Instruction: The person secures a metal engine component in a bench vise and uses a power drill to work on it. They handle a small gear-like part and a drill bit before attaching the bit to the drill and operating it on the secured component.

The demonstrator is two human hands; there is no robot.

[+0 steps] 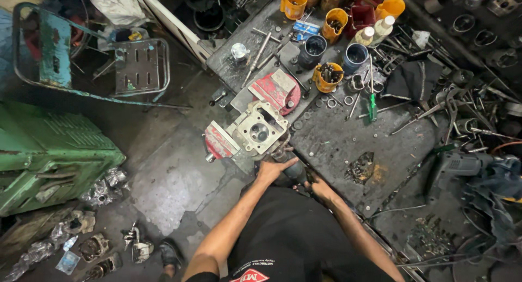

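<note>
grey cylinder head (260, 131) above both hands

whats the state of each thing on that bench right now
cylinder head: clamped in the vise, open bore facing up
red vise: shut on the cylinder head
left hand: gripping a dark tool beside the cylinder head
right hand: at the bench edge, grip hidden
orange cups: upright, holding small parts
green screwdriver: lying flat, untouched
power drill: lying on its side, unused
</note>
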